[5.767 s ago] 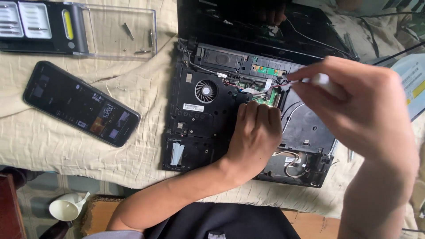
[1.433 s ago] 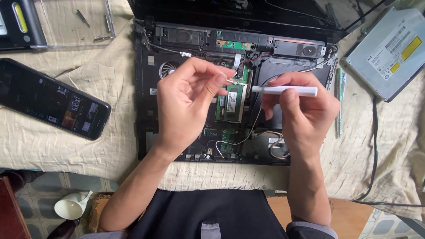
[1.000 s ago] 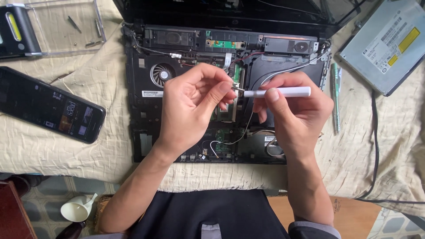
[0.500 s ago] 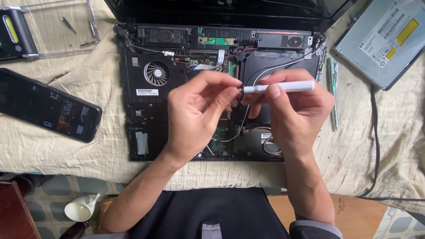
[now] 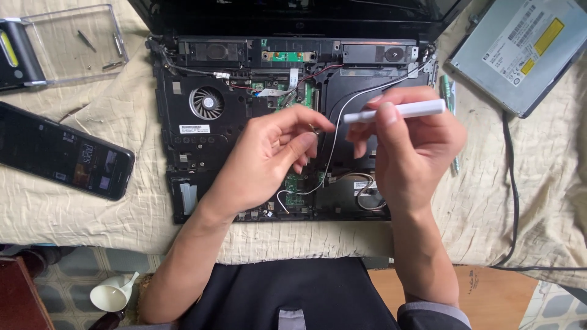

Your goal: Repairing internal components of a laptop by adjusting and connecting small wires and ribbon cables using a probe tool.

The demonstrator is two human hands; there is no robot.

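Screwdriver (image 5: 397, 111), white and slim, lies level in your right hand (image 5: 416, 146) above the right half of the opened laptop (image 5: 202, 140); your thumb and fingers are wrapped round its handle, and its tip end points left toward your other hand. Your left hand (image 5: 269, 159) hovers over the middle of the laptop with thumb and forefinger pinched together right at the screwdriver's tip; whether something tiny sits between them you cannot tell from this view. The two hands nearly meet there, above the bare circuit board.

Under your hands the laptop has its bottom cover off: a round fan (image 5: 206, 102) sits toward its left side, clear of your left hand, and thin white and black wires (image 5: 342, 116) run from the hinge area down past your fingers to the front edge. The laptop rests on a beige cloth (image 5: 92, 214) spread over the desk.

Toward the desk's left edge a dark phone (image 5: 61, 159) lies at an angle on the cloth, well apart from your hands. At the far left corner stands a clear plastic box (image 5: 73, 43) with a few small bits inside. At the far right corner lies a grey optical drive (image 5: 520, 52), and a black cable (image 5: 510, 183) runs down the cloth beside it.
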